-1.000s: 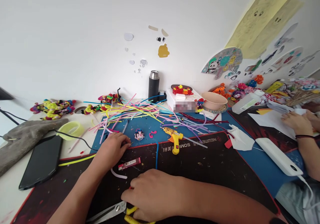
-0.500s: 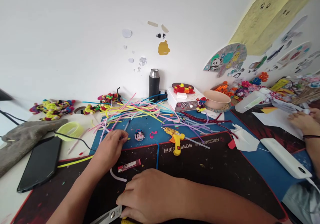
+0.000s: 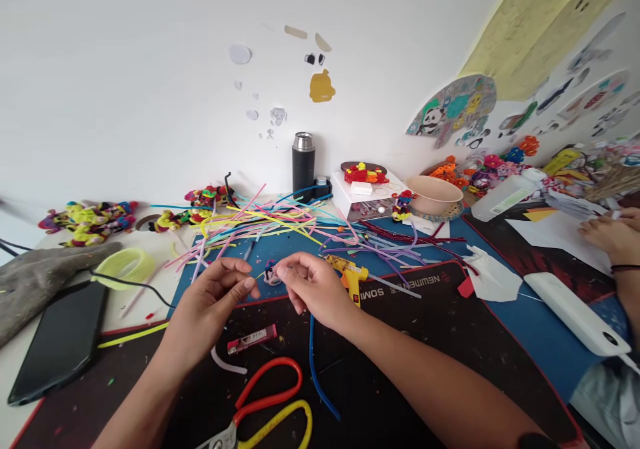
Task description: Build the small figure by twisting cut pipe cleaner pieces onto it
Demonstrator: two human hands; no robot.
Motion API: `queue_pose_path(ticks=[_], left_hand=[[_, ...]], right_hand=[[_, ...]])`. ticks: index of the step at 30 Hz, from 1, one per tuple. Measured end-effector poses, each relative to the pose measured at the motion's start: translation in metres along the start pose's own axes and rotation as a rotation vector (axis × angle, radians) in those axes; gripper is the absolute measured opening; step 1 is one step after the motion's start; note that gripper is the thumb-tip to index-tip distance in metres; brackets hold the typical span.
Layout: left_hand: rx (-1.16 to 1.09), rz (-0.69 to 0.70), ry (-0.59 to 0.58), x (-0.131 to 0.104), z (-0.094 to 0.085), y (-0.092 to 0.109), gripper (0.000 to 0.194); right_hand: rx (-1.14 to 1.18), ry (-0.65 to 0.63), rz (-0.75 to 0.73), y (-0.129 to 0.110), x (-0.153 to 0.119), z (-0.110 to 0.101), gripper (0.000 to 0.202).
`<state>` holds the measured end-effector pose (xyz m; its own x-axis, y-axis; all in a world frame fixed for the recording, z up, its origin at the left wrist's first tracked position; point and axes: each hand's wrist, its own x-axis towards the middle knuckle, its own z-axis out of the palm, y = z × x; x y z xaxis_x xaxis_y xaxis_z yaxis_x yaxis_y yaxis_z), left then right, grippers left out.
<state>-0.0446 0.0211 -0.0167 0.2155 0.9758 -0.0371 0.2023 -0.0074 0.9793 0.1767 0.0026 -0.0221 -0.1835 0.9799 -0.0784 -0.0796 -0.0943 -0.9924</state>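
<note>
My left hand [image 3: 213,305] is raised over the desk mat with thumb and fingers closed in a pinch; whatever it holds is too small to make out. Facing it, my right hand [image 3: 315,292] also pinches, its fingertips hiding what may be between them. Behind the right fingertips sits a small pink, white and dark pipe-cleaner piece [image 3: 271,275], partly covered. Scissors [image 3: 270,367] with one red and one yellow handle loop lie below my hands. Close by are a red lighter-like item [image 3: 253,339], a blue pipe cleaner [image 3: 316,375] and a short white one [image 3: 227,363].
A yellow glue gun [image 3: 354,277] lies partly behind my right wrist. Loose pipe cleaners [image 3: 280,219] spread along the back, before a black thermos [image 3: 303,165]. A phone [image 3: 60,342] lies left; a white power bank-like device [image 3: 575,312] lies right, near another person's hand [image 3: 607,239].
My right hand has left the scissors on the mat and risen to meet my left hand. The left hand has turned, its thumb and fingertips now facing right. The view has shifted slightly.
</note>
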Motion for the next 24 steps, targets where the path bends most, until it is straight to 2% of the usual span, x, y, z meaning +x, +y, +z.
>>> queue_pose_path(ticks=[6, 12, 16, 20, 24], left_hand=[[0.013, 0.027, -0.064, -0.007, 0.010, 0.005, 0.051], [-0.047, 0.003, -0.160, -0.008, 0.010, 0.003, 0.051], [-0.086, -0.026, -0.163, -0.007, 0.008, 0.007, 0.052], [-0.140, -0.045, -0.190, -0.008, 0.014, 0.015, 0.051], [-0.107, -0.027, -0.135, -0.009, 0.022, 0.015, 0.053]], right_hand=[[0.024, -0.062, -0.024, 0.008, -0.003, 0.009, 0.032], [0.005, -0.023, -0.034, 0.012, -0.008, 0.005, 0.027], [0.024, 0.009, -0.030, 0.009, -0.009, -0.003, 0.027], [0.017, 0.026, -0.057, 0.009, -0.010, -0.008, 0.023], [0.003, 0.022, -0.052, 0.012, -0.012, -0.008, 0.020]])
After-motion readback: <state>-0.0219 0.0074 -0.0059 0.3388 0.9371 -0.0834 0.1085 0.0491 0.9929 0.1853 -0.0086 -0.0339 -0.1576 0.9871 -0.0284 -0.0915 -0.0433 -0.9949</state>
